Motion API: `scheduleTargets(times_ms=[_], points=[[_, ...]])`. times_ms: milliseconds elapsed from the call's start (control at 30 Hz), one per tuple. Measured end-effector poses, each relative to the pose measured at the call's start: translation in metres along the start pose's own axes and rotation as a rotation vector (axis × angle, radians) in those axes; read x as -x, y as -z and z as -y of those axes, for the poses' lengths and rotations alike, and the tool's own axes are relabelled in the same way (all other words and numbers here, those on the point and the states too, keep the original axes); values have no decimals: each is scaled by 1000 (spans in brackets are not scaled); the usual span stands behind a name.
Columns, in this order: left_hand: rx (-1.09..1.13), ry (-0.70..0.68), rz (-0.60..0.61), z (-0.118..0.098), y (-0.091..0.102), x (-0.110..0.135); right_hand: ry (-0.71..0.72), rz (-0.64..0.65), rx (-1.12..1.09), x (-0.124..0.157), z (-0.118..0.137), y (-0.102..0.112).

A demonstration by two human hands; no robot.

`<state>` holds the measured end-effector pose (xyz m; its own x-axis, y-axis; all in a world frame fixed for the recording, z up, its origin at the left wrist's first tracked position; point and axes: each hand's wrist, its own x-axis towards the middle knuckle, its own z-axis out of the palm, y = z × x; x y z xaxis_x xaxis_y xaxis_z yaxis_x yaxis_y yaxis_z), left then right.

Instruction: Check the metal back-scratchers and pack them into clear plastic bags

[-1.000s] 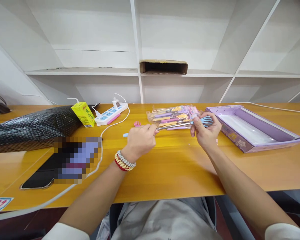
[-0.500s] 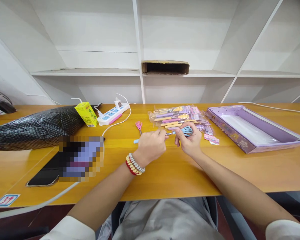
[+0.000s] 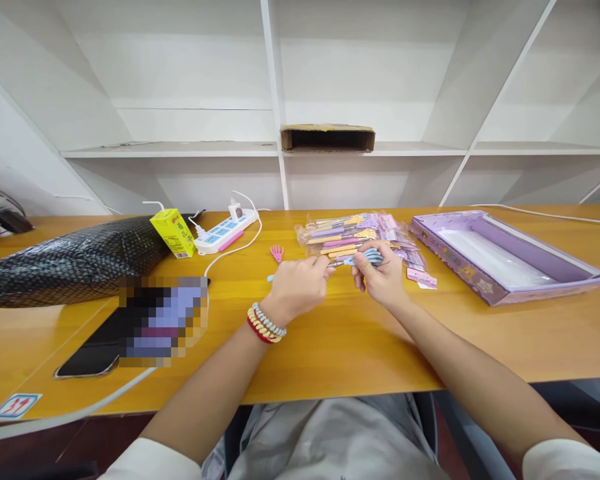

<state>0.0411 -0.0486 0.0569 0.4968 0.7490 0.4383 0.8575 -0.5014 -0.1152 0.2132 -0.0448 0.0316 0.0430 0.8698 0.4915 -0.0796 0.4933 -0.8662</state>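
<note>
A blue back scratcher (image 3: 373, 256) with a hand-shaped head and a metal shaft is held level above the table. My left hand (image 3: 300, 288) is closed around its handle; the blue end pokes out to the left. My right hand (image 3: 383, 280) grips the head between thumb and fingers. A bit of metal shaft shows between the two hands. Just beyond my left hand lies a pink back scratcher (image 3: 277, 253), its lower part hidden. Several more back scratchers in clear bags (image 3: 340, 233) are piled behind my right hand, with pink label cards.
At right is an open purple box (image 3: 503, 297). Left of my hands are a power strip (image 3: 225, 231), a yellow drink carton (image 3: 173, 233), a black wrapped bundle (image 3: 75, 260) and a phone (image 3: 91, 343). A white cable (image 3: 130, 387) crosses the front left. White shelves hold a cardboard box (image 3: 327, 139).
Both hands keep their grip on the blue back scratcher. My left hand has shifted slightly left, and slightly more metal shaft shows between the hands. The view has shifted a little.
</note>
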Motion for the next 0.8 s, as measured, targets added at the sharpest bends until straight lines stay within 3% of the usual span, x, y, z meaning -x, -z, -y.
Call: scheduleTargets(times_ms=[133, 333, 400, 533, 633, 800], points=[[-37, 28, -14, 21, -1, -1, 17, -149, 6, -16, 2, 27], [-61, 100, -59, 105, -4, 8, 86, -620, -150, -47, 15, 120], [-45, 83, -73, 126, -5, 9, 92, -672, -129, -53, 20, 146], [-17, 82, -100, 136, -5, 5, 192, -776, -167, -58, 27, 172], [-11, 94, -111, 140, -6, 5, 166, -884, -197, -57, 30, 188], [21, 134, -133, 165, -12, 14, 186, -1064, -218, -48, 34, 217]])
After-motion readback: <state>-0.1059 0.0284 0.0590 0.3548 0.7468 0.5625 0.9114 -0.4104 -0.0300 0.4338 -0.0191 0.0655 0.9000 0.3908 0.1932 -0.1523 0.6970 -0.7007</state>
